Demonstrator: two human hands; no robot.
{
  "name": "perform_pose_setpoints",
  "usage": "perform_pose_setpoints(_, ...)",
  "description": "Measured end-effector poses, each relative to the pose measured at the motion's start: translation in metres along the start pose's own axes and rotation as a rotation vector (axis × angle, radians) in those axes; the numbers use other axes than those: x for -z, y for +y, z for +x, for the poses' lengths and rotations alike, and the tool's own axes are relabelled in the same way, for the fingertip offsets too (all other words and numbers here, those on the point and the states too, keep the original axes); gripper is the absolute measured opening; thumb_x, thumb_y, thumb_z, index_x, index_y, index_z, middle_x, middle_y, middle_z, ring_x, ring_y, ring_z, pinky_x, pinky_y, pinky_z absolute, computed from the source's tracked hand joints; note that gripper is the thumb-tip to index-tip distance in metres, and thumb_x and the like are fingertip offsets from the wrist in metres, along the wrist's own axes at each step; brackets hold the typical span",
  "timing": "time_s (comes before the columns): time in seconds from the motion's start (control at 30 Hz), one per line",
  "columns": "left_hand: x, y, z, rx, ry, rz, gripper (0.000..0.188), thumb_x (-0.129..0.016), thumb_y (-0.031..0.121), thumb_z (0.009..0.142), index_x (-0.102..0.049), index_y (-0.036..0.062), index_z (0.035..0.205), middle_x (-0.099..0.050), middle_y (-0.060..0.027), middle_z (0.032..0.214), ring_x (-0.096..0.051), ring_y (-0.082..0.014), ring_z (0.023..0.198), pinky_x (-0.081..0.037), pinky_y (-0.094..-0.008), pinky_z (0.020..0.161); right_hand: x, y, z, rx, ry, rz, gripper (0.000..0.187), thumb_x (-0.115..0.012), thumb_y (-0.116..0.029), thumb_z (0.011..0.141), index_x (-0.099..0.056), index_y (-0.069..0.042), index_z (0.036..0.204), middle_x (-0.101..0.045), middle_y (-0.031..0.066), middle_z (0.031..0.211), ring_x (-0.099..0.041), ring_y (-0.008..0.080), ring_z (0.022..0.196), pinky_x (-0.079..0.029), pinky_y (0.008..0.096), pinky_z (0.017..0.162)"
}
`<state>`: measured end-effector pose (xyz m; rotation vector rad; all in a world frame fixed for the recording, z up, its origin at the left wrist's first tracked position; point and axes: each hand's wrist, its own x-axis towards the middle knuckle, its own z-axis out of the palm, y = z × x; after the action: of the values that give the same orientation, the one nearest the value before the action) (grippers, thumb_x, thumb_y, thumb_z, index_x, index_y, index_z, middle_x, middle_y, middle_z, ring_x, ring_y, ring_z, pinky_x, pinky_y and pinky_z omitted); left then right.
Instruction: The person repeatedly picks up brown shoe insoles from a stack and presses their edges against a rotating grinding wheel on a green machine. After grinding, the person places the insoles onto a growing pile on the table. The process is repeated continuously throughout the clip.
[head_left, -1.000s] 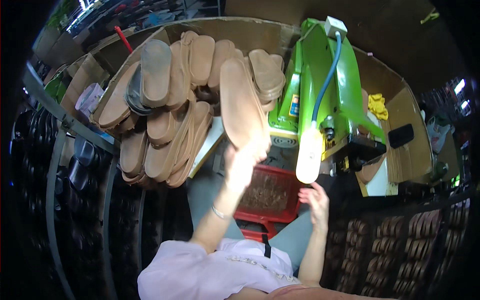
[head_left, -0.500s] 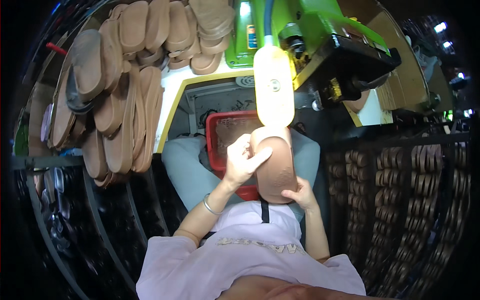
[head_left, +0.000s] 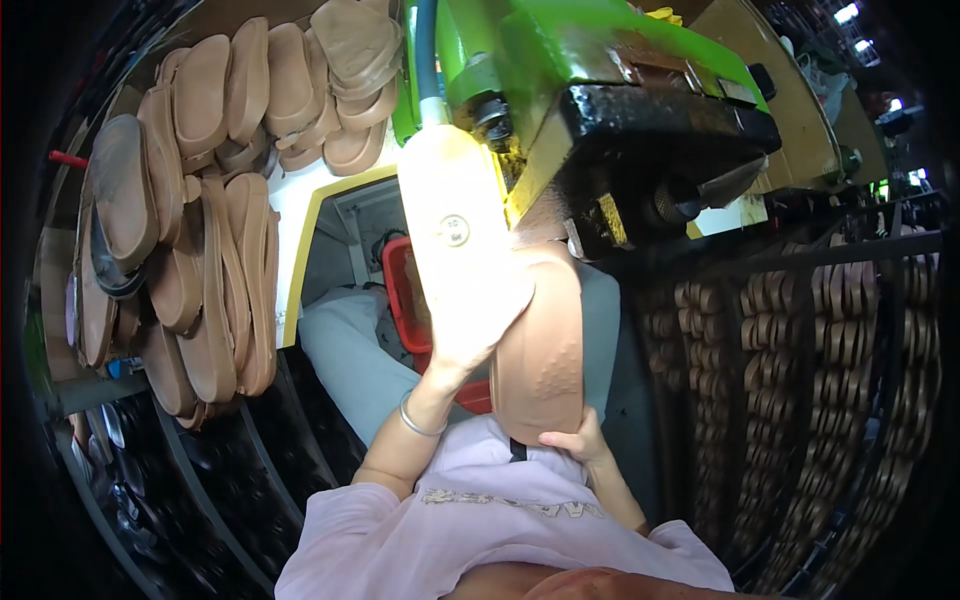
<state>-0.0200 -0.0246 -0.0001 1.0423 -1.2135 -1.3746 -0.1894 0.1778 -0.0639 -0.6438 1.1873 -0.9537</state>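
A brown slipper [head_left: 548,350] with a bumpy patch on its lower part is held upright in front of my body. My left hand [head_left: 480,312] grips its upper left edge, the thumb lying on the surface; glare from the lamp washes out the other fingers. With the thumb in front and the fingers behind, my right hand [head_left: 580,440] holds the lower end. The slipper's upper end reaches close under the black part of a green machine [head_left: 655,125]; whether they touch I cannot tell.
A bright lamp [head_left: 452,215] hangs just over my left hand. Many brown slippers [head_left: 205,290] are heaped on the table at left. A red basket [head_left: 398,300] stands below, between my legs. Racks of slippers [head_left: 780,400] line the right; a cardboard box [head_left: 795,100] is behind the machine.
Both hands have brought the slipper nearer to the machine's black part. The view has shifted, so the machine and lamp appear further left and lower.
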Motion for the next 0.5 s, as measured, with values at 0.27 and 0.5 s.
perform_pose_setpoints(0.27, 0.01, -0.022, -0.011, -0.017, 0.061, -0.177, 0.014, -0.062, -0.001, 0.082, -0.062, -0.0064, 0.095, -0.056, 0.001, 0.079, -0.046, -0.0032, 0.067, -0.038, -0.0176, 0.06, 0.025, -0.022, -0.015, 0.22, 0.336, 0.146, 0.056, -0.073, -0.004, 0.055, -0.053, 0.004, 0.107, -0.063, 0.0127, 0.103, -0.06, 0.0191, 0.096, -0.047, 0.03, 0.088)
perform_pose_setpoints(0.5, 0.009, -0.022, -0.014, -0.023, 0.066, -0.208, 0.027, -0.06, 0.003, 0.084, -0.061, -0.0094, 0.108, -0.063, -0.0063, 0.091, -0.054, -0.0069, 0.077, -0.045, -0.0204, 0.071, 0.053, -0.057, 0.0, 0.504, 0.581, 0.196, 0.05, -0.064, -0.008, 0.058, -0.049, 0.002, 0.104, -0.059, 0.0127, 0.101, -0.06, 0.0214, 0.093, -0.048, 0.0315, 0.088)
